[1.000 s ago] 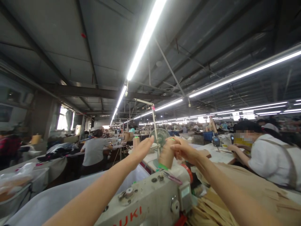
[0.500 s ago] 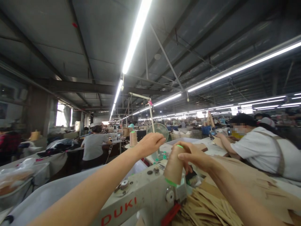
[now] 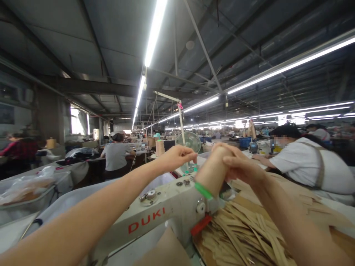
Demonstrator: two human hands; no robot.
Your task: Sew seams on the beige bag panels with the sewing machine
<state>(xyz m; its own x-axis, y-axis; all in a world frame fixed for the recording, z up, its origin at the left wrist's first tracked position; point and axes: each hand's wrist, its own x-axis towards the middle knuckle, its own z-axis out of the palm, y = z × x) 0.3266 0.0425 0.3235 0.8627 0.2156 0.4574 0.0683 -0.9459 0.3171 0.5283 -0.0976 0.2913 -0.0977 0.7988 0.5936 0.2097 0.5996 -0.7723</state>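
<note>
Cone of tan thread (image 3: 212,175) was held in the right hand (image 3: 244,168), fingers clamped round its upper end, green-ringed base pointing down-left over the head of the sewing machine (image 3: 163,210). We noted the change across the last second: the cone had been upright near the thread stand (image 3: 181,125), then came toward us and tipped onto a slant, now just above the machine arm. The left hand (image 3: 177,157) had been flat and spread a second ago; it was now drawn into a loose pinch, fingertips together near the stand's post (whether a thread ran between them we could not tell). We judged the cone was off its peg and being handled, with the left hand working the thread end.

Counts:
- cones in hand: one; a second cone (image 3: 159,147) stood on the desk behind.
- sewing machines in close view: one.
- fans (image 3: 189,142): one.
- strips of tan fabric (image 3: 244,232): a heap, too many to count.
- co-workers clearly seen: two, one in white (image 3: 302,168) at right, one in grey (image 3: 117,155) at left.
</note>
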